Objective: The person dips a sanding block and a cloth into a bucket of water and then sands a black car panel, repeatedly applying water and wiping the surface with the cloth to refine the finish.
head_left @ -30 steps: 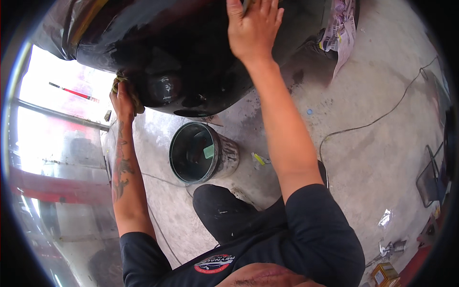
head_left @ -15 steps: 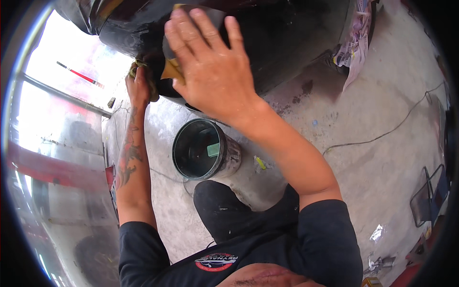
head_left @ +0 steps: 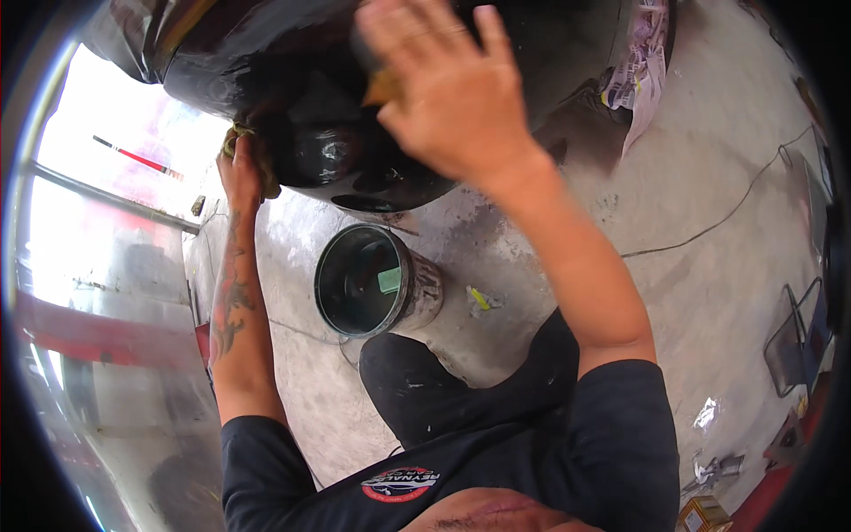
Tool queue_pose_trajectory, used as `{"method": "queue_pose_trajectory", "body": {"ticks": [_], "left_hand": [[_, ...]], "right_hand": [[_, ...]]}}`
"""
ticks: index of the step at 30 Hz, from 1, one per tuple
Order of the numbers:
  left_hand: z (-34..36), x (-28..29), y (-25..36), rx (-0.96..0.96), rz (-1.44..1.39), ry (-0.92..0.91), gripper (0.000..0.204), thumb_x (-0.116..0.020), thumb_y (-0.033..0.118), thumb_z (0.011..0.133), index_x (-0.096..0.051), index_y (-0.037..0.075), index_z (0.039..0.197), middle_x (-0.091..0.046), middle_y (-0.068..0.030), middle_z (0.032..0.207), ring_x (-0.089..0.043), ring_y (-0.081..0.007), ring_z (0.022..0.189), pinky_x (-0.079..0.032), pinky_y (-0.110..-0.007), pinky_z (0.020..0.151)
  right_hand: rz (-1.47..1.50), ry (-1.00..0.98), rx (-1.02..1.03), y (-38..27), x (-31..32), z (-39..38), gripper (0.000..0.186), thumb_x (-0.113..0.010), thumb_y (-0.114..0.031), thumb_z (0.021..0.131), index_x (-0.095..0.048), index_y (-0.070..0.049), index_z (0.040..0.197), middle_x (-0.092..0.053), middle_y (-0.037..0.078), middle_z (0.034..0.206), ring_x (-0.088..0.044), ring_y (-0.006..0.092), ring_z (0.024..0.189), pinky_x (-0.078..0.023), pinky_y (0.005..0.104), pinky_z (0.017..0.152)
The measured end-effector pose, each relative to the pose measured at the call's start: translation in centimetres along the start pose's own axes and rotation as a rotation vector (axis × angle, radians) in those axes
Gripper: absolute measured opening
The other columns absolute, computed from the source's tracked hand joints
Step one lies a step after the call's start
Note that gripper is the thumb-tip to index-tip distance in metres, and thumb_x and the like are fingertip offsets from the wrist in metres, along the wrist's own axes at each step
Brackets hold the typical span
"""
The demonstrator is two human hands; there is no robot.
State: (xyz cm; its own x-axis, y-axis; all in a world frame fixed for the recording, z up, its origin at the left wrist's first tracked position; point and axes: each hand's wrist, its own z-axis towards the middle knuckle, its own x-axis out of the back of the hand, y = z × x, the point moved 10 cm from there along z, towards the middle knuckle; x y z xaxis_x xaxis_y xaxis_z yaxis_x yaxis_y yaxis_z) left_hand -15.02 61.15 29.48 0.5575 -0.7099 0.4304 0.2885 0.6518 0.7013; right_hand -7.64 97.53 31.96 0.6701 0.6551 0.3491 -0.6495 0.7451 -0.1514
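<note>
My right hand (head_left: 461,106) lies flat with spread fingers over a folded sheet of sandpaper (head_left: 384,89), pressing it against a glossy black car bumper (head_left: 332,155). Only a yellowish edge of the sheet shows beside the thumb; the rest is under the fingers, which are slightly blurred. At the bumper's left end, my left hand (head_left: 241,173) is closed on a crumpled, olive-coloured cloth (head_left: 269,168). Below the bumper stands a dark bucket (head_left: 425,293) with liquid in it and a pale green block (head_left: 389,281) inside.
Crumpled masking paper (head_left: 638,80) hangs at the bumper's right side. A cable (head_left: 700,239) runs over the concrete floor (head_left: 709,177). A yellow-and-white scrap (head_left: 481,300) lies right of the bucket. A dark metal-framed object (head_left: 795,341) and a small box (head_left: 705,514) are farther right.
My right hand has slid right and a little upward over the bumper with the sandpaper, uncovering more of the glossy surface. My left hand stays at the bumper's left end with the cloth.
</note>
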Motion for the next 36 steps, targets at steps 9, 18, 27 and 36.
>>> {"method": "queue_pose_trajectory", "body": {"ticks": [9,18,27,36], "left_hand": [[0.3,-0.5,0.5,-0.073,0.055,-0.008,0.026,-0.052,0.023,0.096,-0.066,0.001,0.097,-0.065,-0.0038,0.079,-0.058,-0.0129,0.070,-0.047,-0.029,0.065],[0.8,-0.8,0.0,-0.075,0.082,-0.002,0.027,-0.052,0.024,0.095,-0.065,0.001,0.095,-0.065,-0.0048,0.080,-0.057,-0.0144,0.071,-0.047,-0.031,0.066],[0.8,0.1,-0.1,-0.034,0.115,0.004,0.028,-0.050,0.022,0.094,-0.066,-0.001,0.096,-0.066,-0.0074,0.080,-0.059,-0.0160,0.070,-0.048,-0.032,0.066],[0.4,-0.1,-0.2,-0.071,0.056,0.008,0.029,-0.050,0.020,0.096,-0.067,-0.002,0.104,-0.068,-0.0080,0.081,-0.060,-0.0161,0.070,-0.050,-0.033,0.067]], "right_hand": [[0.082,0.010,-0.047,-2.5,-0.4,0.0,0.083,-0.075,-0.031,0.076,-0.045,0.003,0.146,-0.046,0.021,0.152,-0.043,0.0328,0.142,-0.034,0.0576,0.112],[-0.054,-0.012,-0.204,2.2,0.5,-0.4,0.079,-0.070,-0.030,0.083,-0.041,0.002,0.149,-0.040,0.020,0.156,-0.037,0.0338,0.146,-0.030,0.0583,0.115],[-0.172,-0.018,-0.212,5.1,0.5,-0.9,0.075,-0.069,-0.026,0.082,-0.044,-0.002,0.148,-0.042,0.014,0.157,-0.037,0.0358,0.146,-0.032,0.0591,0.114],[-0.089,0.025,-0.119,1.8,0.6,-0.5,0.071,-0.067,-0.026,0.088,-0.041,-0.009,0.152,-0.040,0.023,0.154,-0.036,0.0418,0.144,-0.033,0.0634,0.111]]}}
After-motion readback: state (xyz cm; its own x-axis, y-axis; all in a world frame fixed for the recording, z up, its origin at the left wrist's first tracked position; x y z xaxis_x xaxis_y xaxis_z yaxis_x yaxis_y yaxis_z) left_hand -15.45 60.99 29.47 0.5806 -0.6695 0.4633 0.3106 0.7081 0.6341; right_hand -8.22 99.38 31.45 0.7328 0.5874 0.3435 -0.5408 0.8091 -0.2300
